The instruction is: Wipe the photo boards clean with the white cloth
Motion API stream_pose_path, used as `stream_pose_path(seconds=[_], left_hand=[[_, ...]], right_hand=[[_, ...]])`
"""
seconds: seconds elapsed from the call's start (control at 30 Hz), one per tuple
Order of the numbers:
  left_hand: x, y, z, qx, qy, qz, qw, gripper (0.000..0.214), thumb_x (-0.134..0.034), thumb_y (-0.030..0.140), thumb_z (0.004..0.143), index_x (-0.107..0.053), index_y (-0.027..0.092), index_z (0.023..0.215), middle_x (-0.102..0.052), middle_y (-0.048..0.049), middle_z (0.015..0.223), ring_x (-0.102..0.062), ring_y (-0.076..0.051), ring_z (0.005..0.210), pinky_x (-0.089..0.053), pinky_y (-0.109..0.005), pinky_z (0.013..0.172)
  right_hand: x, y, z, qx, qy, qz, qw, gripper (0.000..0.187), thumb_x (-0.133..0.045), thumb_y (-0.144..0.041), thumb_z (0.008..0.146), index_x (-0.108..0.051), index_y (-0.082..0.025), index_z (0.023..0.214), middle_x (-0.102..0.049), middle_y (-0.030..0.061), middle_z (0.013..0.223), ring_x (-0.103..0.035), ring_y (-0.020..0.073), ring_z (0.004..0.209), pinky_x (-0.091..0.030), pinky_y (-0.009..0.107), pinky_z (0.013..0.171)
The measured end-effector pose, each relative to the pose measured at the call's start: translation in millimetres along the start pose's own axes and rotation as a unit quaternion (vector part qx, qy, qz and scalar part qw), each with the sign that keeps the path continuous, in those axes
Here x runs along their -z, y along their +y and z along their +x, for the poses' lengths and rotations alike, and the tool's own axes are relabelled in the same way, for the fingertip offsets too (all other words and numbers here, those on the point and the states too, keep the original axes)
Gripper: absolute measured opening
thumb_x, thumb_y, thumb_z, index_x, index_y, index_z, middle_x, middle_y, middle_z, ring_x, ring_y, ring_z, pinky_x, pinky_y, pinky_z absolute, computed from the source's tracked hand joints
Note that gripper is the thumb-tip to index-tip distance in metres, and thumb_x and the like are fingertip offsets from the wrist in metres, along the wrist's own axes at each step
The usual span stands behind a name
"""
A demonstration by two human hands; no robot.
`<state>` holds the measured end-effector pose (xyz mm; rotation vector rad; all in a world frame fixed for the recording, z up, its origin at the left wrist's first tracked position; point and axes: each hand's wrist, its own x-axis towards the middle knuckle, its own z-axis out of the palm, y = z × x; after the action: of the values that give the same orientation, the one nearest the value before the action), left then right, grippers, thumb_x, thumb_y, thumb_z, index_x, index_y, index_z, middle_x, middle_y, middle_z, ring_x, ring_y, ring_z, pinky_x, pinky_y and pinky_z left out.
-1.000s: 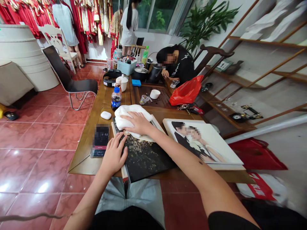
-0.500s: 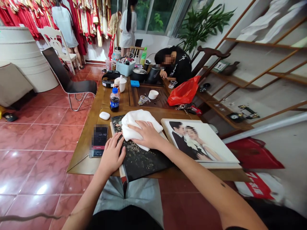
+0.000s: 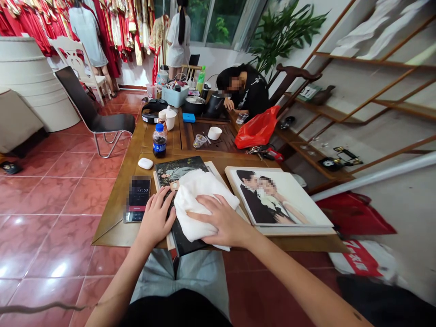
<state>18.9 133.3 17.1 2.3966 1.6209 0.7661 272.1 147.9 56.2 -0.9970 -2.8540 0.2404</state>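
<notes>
A dark photo panel [image 3: 185, 164] lies at the table's front edge, partly covered by a bunched white cloth [image 3: 194, 188]. My right hand [image 3: 225, 221] presses on the cloth with its fingers curled into it, over the near right part of the panel. Spread on the panel's left edge, my left hand [image 3: 157, 219] holds the panel's side down, its fingertips close to the cloth. To the right rests another framed photo [image 3: 306, 200] of a couple. A phone [image 3: 139, 195] lies just left of my left hand.
Beyond the panel stand a cola bottle [image 3: 159, 141], a white earbud case [image 3: 145, 163], a white bowl [image 3: 215, 132] and a red plastic bag [image 3: 257, 129]. A person in black [image 3: 254, 86] leans on the table's far right side. Shelves [image 3: 344, 118] line the right wall.
My right hand has drawn the cloth toward me and slightly right, uncovering the far part of the panel's picture. My left hand stays at the left edge.
</notes>
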Motion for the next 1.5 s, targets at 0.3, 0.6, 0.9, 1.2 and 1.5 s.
stream_pose_path(seconds=[0.3,0.6,0.9,1.2,1.5], left_hand=[[-0.2,0.7,0.6,0.006,0.002,0.004,1.0,0.049,-0.038,0.031,0.103,-0.044,0.022,0.15,-0.042,-0.01,0.159,-0.034,-0.026,0.15,-0.031,-0.047,0.12],[-1.3,-1.2,0.3,-0.005,0.0,-0.005,1.0,0.049,-0.038,0.029,0.104,-0.041,0.021,0.152,-0.041,-0.0115,0.159,-0.032,-0.026,0.151,-0.031,-0.048,0.121],[-0.4,0.1,1.3,0.005,0.007,-0.024,1.0,0.049,-0.038,0.029,0.104,-0.042,0.024,0.152,-0.043,-0.0105,0.158,-0.035,-0.026,0.15,-0.033,-0.047,0.12],[0.7,0.6,0.7,0.014,-0.003,-0.018,1.0,0.048,-0.038,0.029,0.104,-0.042,0.022,0.152,-0.042,-0.0102,0.159,-0.035,-0.025,0.149,-0.032,-0.048,0.12],[-0.1,0.3,0.3,0.01,-0.002,-0.014,1.0,0.048,-0.037,0.03,0.104,-0.043,0.023,0.151,-0.042,-0.0097,0.159,-0.034,-0.025,0.15,-0.032,-0.048,0.12]], right_hand=[[-4.6,-8.7,-18.5,-0.004,-0.011,-0.021,1.0,0.079,-0.073,-0.062,0.078,-0.05,-0.036,0.149,-0.047,0.0186,0.151,-0.039,0.0392,0.14,-0.027,0.061,0.111],[2.0,27.9,26.6,-0.05,0.021,-0.067,0.996,0.07,-0.059,-0.056,0.092,-0.042,-0.032,0.155,-0.045,0.0202,0.152,-0.039,0.0386,0.139,-0.03,0.059,0.109],[9.3,77.2,100.9,-0.128,0.06,-0.07,0.988,0.068,-0.045,-0.064,0.096,-0.039,-0.032,0.156,-0.045,0.016,0.152,-0.045,0.0381,0.131,-0.035,0.056,0.104],[4.5,88.3,108.4,-0.151,0.09,-0.071,0.982,0.066,-0.041,-0.064,0.098,-0.041,-0.03,0.154,-0.047,0.0164,0.148,-0.043,0.0371,0.133,-0.036,0.055,0.103],[-3.2,61.0,61.0,-0.149,0.104,-0.085,0.98,0.066,-0.041,-0.062,0.098,-0.043,-0.027,0.154,-0.047,0.0191,0.146,-0.041,0.0377,0.134,-0.035,0.053,0.104]])
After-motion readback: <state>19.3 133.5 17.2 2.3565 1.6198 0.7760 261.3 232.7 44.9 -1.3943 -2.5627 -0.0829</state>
